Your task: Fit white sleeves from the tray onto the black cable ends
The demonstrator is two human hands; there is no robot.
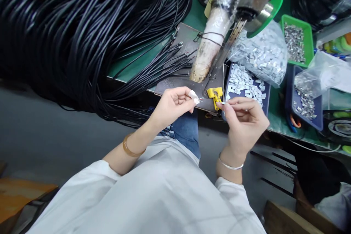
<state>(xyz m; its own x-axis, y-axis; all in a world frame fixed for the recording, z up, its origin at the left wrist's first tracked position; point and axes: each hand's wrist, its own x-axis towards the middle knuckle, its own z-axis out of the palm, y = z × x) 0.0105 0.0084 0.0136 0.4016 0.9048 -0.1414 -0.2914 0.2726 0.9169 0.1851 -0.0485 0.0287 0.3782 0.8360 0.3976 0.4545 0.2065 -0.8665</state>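
My left hand [172, 106] is closed in a pinch on the end of a thin black cable [142, 111]; fine red and white wire tips [201, 98] stick out past a taped fingertip. My right hand [245, 119] is closed too, pinching a small silver metal piece [222, 103] just right of the wire tips. Both hands hover at the near edge of the bench, in front of a yellow clip [215, 94] on a dark plate [178, 80]. A large bundle of black cables [82, 33] fills the upper left.
A wrapped machine arm [216, 33] slants down onto the plate. A blue tray [246, 86] of silver pieces sits by my right hand, with a plastic bag [260, 55] of them behind it. A green tray [297, 40] and another blue tray [304, 102] stand to the right.
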